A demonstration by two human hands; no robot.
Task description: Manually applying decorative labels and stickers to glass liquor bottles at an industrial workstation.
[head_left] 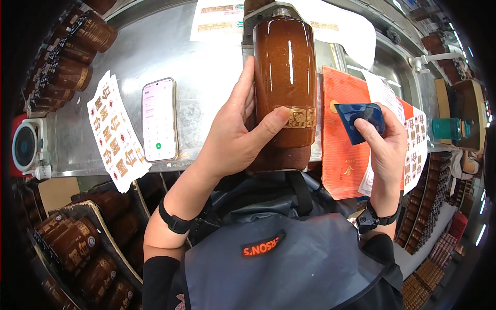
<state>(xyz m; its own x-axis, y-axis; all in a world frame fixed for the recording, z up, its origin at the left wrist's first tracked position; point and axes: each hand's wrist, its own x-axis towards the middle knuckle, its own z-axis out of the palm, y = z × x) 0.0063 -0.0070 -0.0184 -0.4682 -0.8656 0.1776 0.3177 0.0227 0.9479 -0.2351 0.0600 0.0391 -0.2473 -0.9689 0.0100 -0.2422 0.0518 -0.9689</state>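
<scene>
A glossy brown bottle [285,62] lies in front of me with its neck pointing away, on a holder with a brown block [284,159] at its near end. My left hand [232,126] grips the bottle along its left side. Its thumb presses on a gold patterned decal band [302,118] near the bottle's base; the fingers go out of sight beneath. Off to the right, apart from the bottle, my right hand [386,142] pinches a dark blue flat scraper [369,114], thumb on top. The scraper hangs over a red-orange folder [343,160].
On the metal table [196,62], a decal sheet [114,129] and a phone [159,119] with a lit screen lie to the left. More sheets [416,150] lie at the right. Brown bottles [70,72] crowd the far left, and a crate of bottles [80,243] stands lower left.
</scene>
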